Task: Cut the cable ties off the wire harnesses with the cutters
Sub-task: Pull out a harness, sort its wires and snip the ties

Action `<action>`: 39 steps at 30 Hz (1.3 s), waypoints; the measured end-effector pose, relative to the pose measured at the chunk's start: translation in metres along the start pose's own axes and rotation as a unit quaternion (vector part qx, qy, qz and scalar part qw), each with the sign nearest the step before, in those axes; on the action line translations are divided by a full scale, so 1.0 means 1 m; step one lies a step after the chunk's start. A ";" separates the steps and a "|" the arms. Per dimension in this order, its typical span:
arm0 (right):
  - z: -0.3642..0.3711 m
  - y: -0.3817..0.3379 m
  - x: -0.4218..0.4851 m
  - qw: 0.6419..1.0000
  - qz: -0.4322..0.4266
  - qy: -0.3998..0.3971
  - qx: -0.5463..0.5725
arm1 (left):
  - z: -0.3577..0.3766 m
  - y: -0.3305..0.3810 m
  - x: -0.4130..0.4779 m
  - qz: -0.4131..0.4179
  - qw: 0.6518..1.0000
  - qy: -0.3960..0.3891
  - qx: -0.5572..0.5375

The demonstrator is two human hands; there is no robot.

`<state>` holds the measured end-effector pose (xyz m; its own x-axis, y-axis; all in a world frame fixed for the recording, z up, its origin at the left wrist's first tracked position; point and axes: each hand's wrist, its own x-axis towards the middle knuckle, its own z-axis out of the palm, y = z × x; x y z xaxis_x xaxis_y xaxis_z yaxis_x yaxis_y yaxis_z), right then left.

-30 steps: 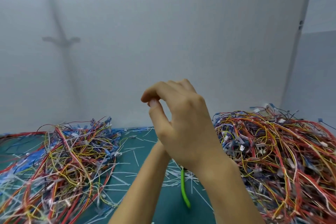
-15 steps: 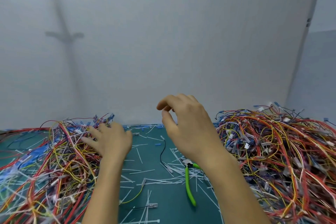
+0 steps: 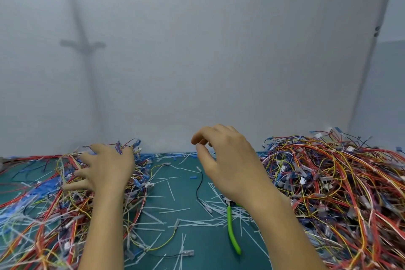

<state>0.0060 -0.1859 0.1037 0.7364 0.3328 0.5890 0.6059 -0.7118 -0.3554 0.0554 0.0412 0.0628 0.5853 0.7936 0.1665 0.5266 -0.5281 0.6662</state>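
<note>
My left hand (image 3: pixel 107 171) lies flat with spread fingers on the pile of coloured wire harnesses (image 3: pixel 50 208) at the left. My right hand (image 3: pixel 228 160) hovers above the green mat, fingers loosely curled, holding nothing. The green-handled cutters (image 3: pixel 232 231) lie on the mat below my right wrist, their head partly hidden by it. A larger heap of tangled harnesses (image 3: pixel 341 193) fills the right side.
Cut white cable ties (image 3: pixel 173 210) and loose single wires litter the green mat (image 3: pixel 197 254) between the two piles. A pale wall (image 3: pixel 197 61) stands right behind the mat's far edge.
My left hand came out from under the right arm and reached left onto the pile, pressing further into it. My right hand dropped lower and the cutters came into view.
</note>
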 end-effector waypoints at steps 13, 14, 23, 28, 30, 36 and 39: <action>0.004 -0.004 0.001 1.000 -0.003 -0.011 -0.018 | -0.009 0.007 0.003 -0.066 0.797 -0.125 -0.587; 0.004 -0.004 0.000 1.000 -0.002 -0.007 -0.019 | -0.014 0.011 0.001 -0.071 0.755 -0.149 -0.635; 0.013 -0.005 0.004 0.983 0.072 0.076 0.149 | -0.046 0.037 -0.035 0.132 0.792 -0.198 -0.562; 0.013 -0.004 0.008 0.930 0.144 0.089 0.326 | -0.048 0.048 -0.062 0.256 0.771 -0.348 -0.469; 0.011 0.000 0.009 0.912 0.170 0.113 0.357 | -0.045 0.054 -0.072 0.310 0.765 -0.368 -0.429; -0.009 0.017 0.007 0.863 0.196 0.134 0.446 | -0.037 0.063 -0.087 0.374 0.760 -0.389 -0.360; -0.007 0.020 0.007 0.861 0.201 0.133 0.447 | -0.041 0.060 -0.083 0.374 0.764 -0.393 -0.350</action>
<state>0.0211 -0.2018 0.1060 0.9183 -0.0674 0.3900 0.3941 0.0650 -0.9168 0.0130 -0.0439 0.1188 0.8948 -0.2232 0.3867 -0.4345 -0.2366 0.8690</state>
